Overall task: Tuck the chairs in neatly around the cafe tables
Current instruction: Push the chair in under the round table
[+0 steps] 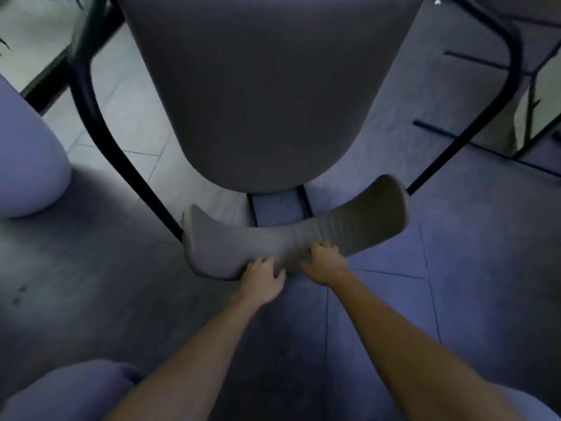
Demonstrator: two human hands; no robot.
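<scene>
A grey upholstered chair fills the middle of the head view, seen from above. Its seat [267, 86] points away from me and its curved backrest [303, 235] is nearest to me. My left hand [262, 281] grips the top edge of the backrest left of centre. Beside it my right hand [323, 264] holds the same edge, fingers curled over it. The chair's black metal legs [103, 138] splay out to both sides. No table top is clearly visible; the picture is blurred.
Another pale cushioned seat [27, 153] juts in at the left edge. Thin black frame legs [528, 117] stand at the right. A dark window or wall base [45, 89] runs at the upper left. Grey floor tiles [455, 299] lie all around.
</scene>
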